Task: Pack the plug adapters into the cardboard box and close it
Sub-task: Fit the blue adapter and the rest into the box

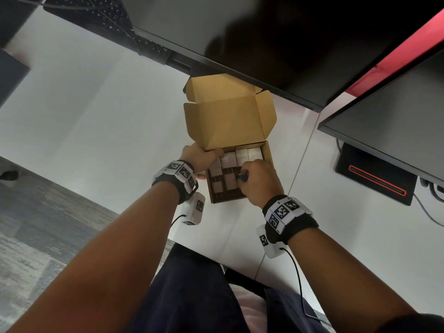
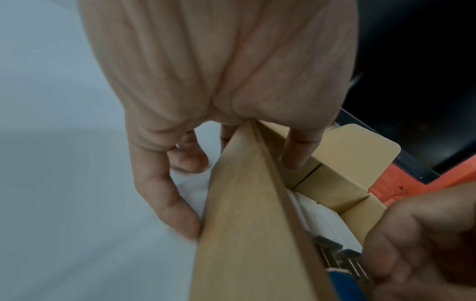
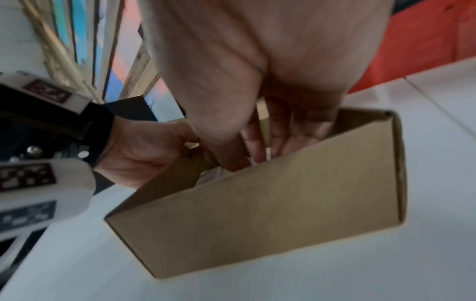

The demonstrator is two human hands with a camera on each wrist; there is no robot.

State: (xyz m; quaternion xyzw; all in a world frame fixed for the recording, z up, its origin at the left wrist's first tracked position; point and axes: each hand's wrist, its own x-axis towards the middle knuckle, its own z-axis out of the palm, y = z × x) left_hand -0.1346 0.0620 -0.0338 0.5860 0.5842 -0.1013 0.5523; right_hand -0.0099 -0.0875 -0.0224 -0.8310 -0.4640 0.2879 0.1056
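We grip the cardboard box (image 1: pixel 268 155) wall with our left hand (image 1: pixel 200 156); right hand (image 1: pixel 258 179) pinches a blue adapter (image 1: pixel 242 177). Risk: prongs snag neighbouring white adapters (image 1: pixel 241 156), jamming the row.

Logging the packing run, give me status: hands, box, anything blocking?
Left hand grips the brown cardboard box by its left wall. Right hand inside it, pinching a blue plug adapter. White adapters already packed, lid open, nothing blocking.

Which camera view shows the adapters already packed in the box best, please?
The head view: white adapters sit in rows inside the open cardboard box. The left wrist view shows some past the wall; the right wrist view shows almost none.
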